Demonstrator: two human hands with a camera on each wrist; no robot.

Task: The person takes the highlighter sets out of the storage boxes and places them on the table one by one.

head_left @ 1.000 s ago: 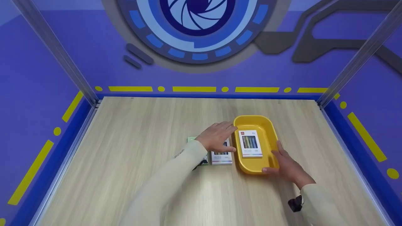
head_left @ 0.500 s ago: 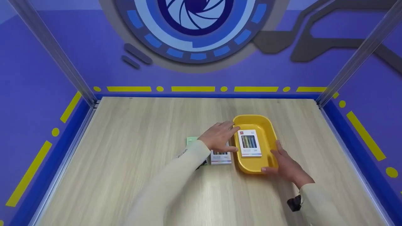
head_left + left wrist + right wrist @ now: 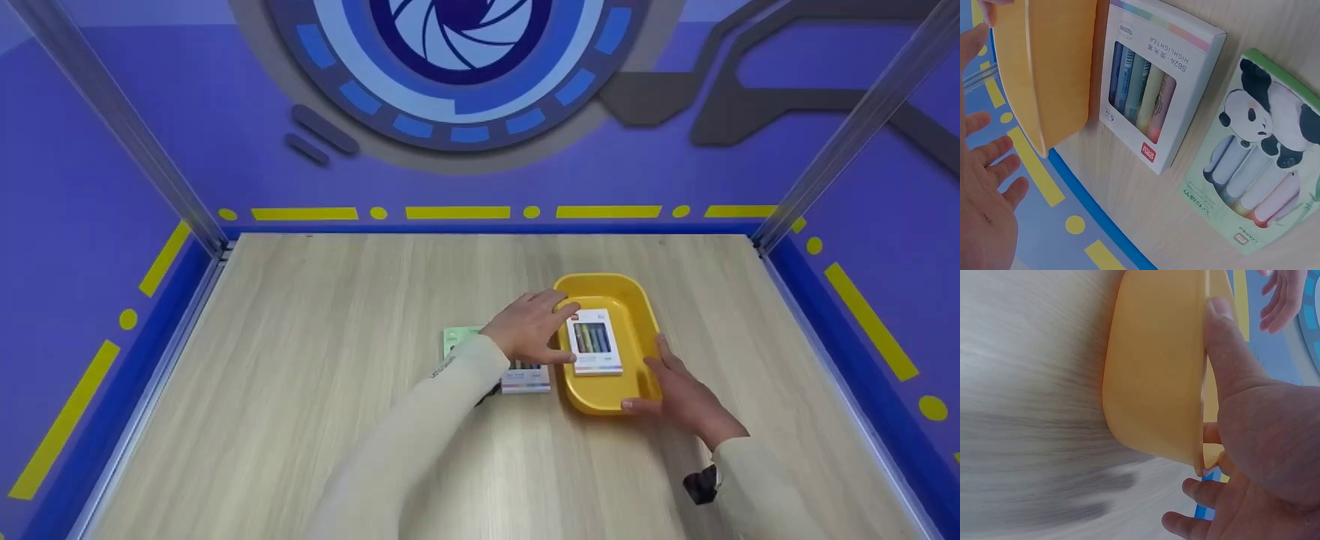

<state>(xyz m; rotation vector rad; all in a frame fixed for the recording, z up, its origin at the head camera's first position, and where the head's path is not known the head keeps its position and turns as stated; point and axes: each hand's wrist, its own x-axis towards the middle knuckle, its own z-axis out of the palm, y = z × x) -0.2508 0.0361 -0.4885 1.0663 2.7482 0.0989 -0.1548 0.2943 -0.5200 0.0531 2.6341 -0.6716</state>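
Observation:
A yellow plastic bin (image 3: pixel 632 319) sits on the table, with a white highlighter box (image 3: pixel 594 342) lying flat inside it. My left hand (image 3: pixel 527 330) reaches over the bin's left rim, fingers extended and spread. Its thumb and index fingertips overlap the left edge of that box. At the bin's right side, my right hand (image 3: pixel 691 401) holds the rim, thumb and one finger over it, other fingers outside. Below my left hand, a second white highlighter box (image 3: pixel 1154 81) lies beside the bin. To its left is a green panda-print box of highlighters (image 3: pixel 1258 157), partly hidden by my left wrist.
The light wood table (image 3: pixel 322 337) is enclosed by purple-blue printed panels (image 3: pixel 480 184) at the back and sides. Metal corner posts (image 3: pixel 840 142) rise at the back corners. A black device (image 3: pixel 701 484) sits at my right wrist.
My left hand has slid slightly right, so its fingers extend farther over the bin's left rim toward the box inside. My right hand keeps its place at the bin. The head view shifts slightly.

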